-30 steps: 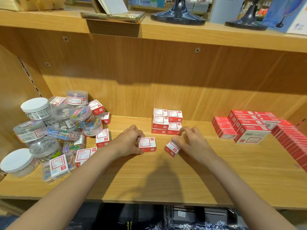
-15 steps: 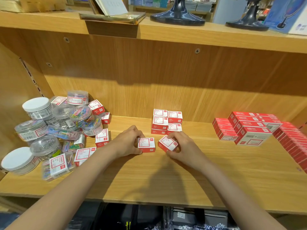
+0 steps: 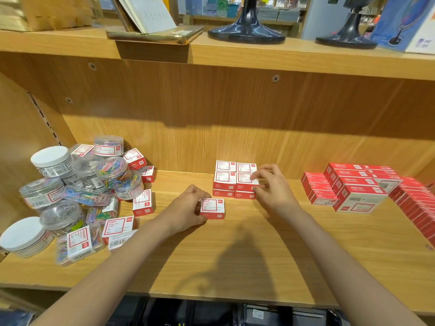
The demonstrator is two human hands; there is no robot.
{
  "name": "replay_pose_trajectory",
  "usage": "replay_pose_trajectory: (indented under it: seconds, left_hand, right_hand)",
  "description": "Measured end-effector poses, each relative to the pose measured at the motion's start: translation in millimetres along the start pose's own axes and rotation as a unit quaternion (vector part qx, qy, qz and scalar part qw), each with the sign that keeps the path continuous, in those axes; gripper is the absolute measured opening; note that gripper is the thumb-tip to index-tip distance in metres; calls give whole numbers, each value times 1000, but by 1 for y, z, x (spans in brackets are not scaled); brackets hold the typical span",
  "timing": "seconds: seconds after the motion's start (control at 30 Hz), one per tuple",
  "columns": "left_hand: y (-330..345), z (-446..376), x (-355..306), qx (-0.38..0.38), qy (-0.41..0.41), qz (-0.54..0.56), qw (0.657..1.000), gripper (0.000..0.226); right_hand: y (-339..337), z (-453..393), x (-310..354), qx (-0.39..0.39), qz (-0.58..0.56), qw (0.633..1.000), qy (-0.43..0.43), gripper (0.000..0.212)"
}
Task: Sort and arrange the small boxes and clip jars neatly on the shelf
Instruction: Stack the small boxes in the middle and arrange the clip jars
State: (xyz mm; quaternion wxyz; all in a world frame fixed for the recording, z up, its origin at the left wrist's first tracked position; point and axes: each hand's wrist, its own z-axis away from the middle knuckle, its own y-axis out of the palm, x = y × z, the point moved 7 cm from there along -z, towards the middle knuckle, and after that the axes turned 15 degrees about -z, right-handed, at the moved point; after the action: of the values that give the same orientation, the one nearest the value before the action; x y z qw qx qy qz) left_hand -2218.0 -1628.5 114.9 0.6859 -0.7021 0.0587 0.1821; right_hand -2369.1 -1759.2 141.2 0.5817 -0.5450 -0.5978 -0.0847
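Your right hand (image 3: 273,189) is setting a small box (image 3: 246,179) on the stack of boxes (image 3: 224,182), fingers pinching it. Line up its edges. Your left hand (image 3: 186,209) is gripping another box (image 3: 213,208) on the shelf (image 3: 235,267), just in front of the stack.

Two bare forearms come in from the bottom edge of the head view, uncovered along their whole visible length, with no sleeve or cuff on either. The left hand (image 3: 186,208) and the right hand (image 3: 274,192) are likewise bare, wearing no gloves, and no rings, watch or bracelets can be made out at the fingers or wrists. The fingernails that show look short and plain, though the picture is too soft to tell more about them.
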Motion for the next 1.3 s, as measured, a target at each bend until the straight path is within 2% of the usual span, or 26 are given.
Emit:
replay_pose_trajectory:
  seconds: [0.13,0.17,0.23,0.3,0.37,0.57,0.8,0.9,1.03,1.13,1.23,1.3]
  left_hand:
    - [1,2,4,-38,-20,42,998,48]
    - [2,2,4,-44,-25,55,997,50]
    - [4,1,3,-54,-36,85,994,59]
    - [6,0,2,-64,-46,118,990,69]
    - [8,-2,0,-77,-53,133,987,71]
    - [12,-8,-1,-113,-64,133,983,61]
    - [13,-13,1,-133,-77,129,980,45]
    - [9,-9,0,-127,-75,118,982,48]
    - [-18,14,12,-149,-51,24,987,44]
    - [-43,42,35,-174,-57,-45,982,29]
    - [-63,69,59,-188,-88,-89,974,23]
    - [-71,85,73,-190,-112,-99,970,22]
  right_hand:
    - [-11,20,12,-59,-13,996,-60,16]
    - [-7,26,17,-53,-5,995,-85,16]
    - [10,38,23,1,-13,994,-110,18]
    - [31,43,21,68,-31,995,-74,23]
    - [46,42,13,92,-24,995,-38,28]
    - [53,33,4,6,-31,999,-41,22]
    - [57,33,9,28,5,997,-74,38]
    - [54,34,16,15,27,997,-74,35]
    - [53,32,41,-13,36,994,-106,24]
    - [82,28,70,41,-16,984,-172,25]
    - [139,22,84,201,-71,970,-117,42]
    - [175,19,90,282,-53,954,-88,55]
